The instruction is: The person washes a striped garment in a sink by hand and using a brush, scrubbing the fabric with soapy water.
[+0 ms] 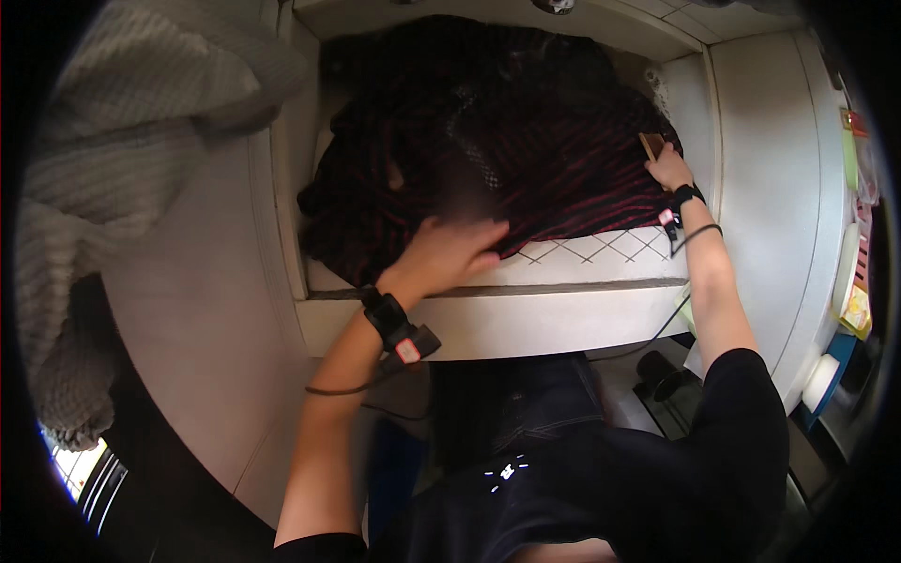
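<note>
Fabric (141,113) with a pale grey waffle texture hangs at the far left, beside the white boards that enclose the mattress (601,246). Next comes the left hand (452,253), its forearm rising from the lower edge with a black strap (383,314) around the wrist. The palm is turned down, the fingers reach out toward the right and the thumb stands apart from them; it appears to grip nothing. Blur hides whether it touches the cloth or floats just above it.

In the middle lies the dark striped cloth (563,178), black with red lines, spread over most of the mattress. Judging by how it lies, the covering is largely in place, while folds across it and a bare strip of crosshatched white along the near edge are what is left.

At the right, the right hand (669,169) is stretched farther forward, the arm nearly straight, near the side board. Its fingers are closed around a flat brown block (649,146), perhaps wooden, held tilted at the cloth's right edge; contact between them cannot be told.
</note>
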`<state>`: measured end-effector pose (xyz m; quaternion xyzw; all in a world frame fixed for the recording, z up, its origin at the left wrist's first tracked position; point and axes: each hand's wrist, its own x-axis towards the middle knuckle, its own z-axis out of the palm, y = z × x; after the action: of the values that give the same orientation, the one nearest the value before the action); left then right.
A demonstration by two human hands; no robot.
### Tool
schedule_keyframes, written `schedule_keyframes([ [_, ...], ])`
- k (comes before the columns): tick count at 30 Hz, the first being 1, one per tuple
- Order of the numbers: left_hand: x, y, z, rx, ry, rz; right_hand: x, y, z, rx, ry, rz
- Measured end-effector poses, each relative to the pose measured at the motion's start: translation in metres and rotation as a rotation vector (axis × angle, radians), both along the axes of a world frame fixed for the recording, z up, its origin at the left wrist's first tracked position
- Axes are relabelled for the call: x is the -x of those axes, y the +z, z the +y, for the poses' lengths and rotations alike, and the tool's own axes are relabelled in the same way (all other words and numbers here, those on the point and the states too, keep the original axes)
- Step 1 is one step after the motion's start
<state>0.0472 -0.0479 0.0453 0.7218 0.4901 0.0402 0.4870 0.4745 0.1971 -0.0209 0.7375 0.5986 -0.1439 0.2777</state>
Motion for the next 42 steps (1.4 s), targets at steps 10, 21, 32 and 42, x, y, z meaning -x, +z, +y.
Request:
schedule_keyframes([
  [10, 0.026, -0.038, -0.013, -0.139, 0.223, 0.63, 0.218, 0.038, -0.131, 0.225, 1.193, 1.055],
  [21, 0.025, -0.026, -0.015, -0.056, 0.286, 0.664, -0.027, -0.021, 0.033, -0.176, 0.199, -0.035],
  [32, 0.024, -0.029, -0.015, -0.088, 0.218, 0.679, 0.2, 0.026, -0.065, 0.065, 1.096, 0.736],
  [42, 0.021, -0.02, -0.011, -0.049, 0.182, 0.676, 0.043, -0.054, 0.083, 0.004, 0.176, 0.1],
])
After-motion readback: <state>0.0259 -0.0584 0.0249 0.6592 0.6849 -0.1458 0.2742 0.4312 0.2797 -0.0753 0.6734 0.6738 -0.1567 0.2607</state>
